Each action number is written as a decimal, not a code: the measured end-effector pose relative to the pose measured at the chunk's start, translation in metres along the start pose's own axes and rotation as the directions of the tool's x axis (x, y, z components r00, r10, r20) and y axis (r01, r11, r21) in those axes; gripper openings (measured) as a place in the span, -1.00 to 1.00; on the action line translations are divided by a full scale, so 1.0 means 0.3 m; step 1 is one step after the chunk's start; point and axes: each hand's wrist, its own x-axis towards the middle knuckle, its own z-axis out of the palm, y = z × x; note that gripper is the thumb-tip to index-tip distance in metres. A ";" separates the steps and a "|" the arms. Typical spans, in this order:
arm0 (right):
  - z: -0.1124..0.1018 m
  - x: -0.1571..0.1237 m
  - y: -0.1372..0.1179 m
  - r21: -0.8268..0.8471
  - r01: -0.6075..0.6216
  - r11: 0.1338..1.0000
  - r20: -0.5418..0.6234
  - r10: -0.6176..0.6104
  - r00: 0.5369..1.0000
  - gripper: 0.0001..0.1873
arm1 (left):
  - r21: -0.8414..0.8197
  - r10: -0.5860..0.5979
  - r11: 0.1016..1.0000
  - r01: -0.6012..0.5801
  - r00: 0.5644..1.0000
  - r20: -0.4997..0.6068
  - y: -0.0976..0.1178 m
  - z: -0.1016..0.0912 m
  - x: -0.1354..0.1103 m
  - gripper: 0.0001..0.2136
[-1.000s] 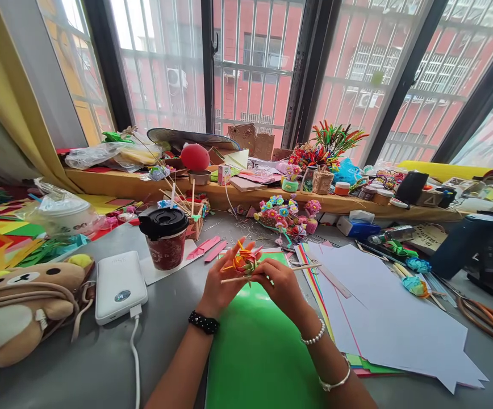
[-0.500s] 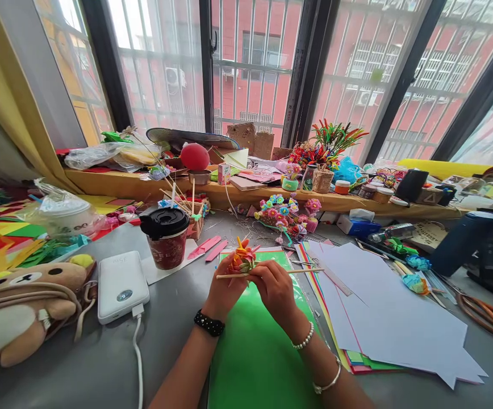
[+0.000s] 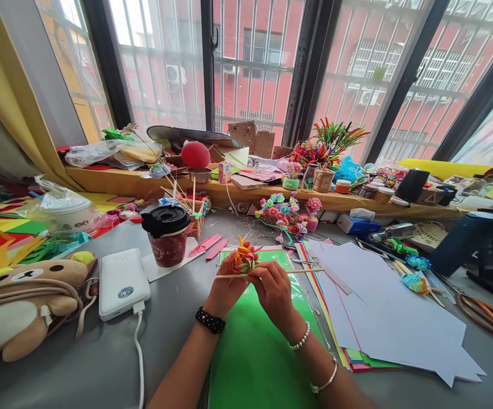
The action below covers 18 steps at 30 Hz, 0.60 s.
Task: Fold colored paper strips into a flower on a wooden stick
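My left hand (image 3: 225, 287) is closed around an orange, red and yellow paper flower (image 3: 245, 257) and the thin wooden stick beneath it. From the right, my right hand (image 3: 274, 287) pinches at the flower's green base, its fingers also on the wooden stick (image 3: 304, 271), which runs crosswise and sticks out past both hands. Exactly what the right fingertips press is partly hidden. Both hands are above a green sheet (image 3: 263, 352) in a clear sleeve.
Left of my hands stand a dark red lidded cup (image 3: 167, 241), a white power bank (image 3: 124, 284) with a cable, and a plush bear (image 3: 29, 307). White paper sheets (image 3: 393, 312) lie on the right, with a ruler (image 3: 335, 281) on top. Crocheted flowers (image 3: 283, 213) are behind.
Both hands hold the flower and stick in nearly the same place. The right wrist has shifted slightly left, and the view has moved a little.
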 end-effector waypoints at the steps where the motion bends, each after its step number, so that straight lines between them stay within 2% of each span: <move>1: 0.000 0.000 0.001 0.001 -0.001 1.000 -0.001 0.001 1.000 -0.88 | 0.003 0.001 1.000 -0.001 1.000 -0.001 0.000 0.000 -0.001 -0.76; 11: 0.003 -0.007 -0.007 -0.023 -0.003 1.000 -0.013 0.003 1.000 -0.87 | 0.021 -0.011 1.000 0.010 0.999 0.038 -0.004 -0.001 -0.004 -0.75; 18: 0.004 0.003 -0.003 0.015 -0.026 1.000 0.009 0.026 1.000 -0.84 | 0.028 -0.006 1.000 0.007 1.000 -0.027 -0.001 0.004 -0.001 -0.77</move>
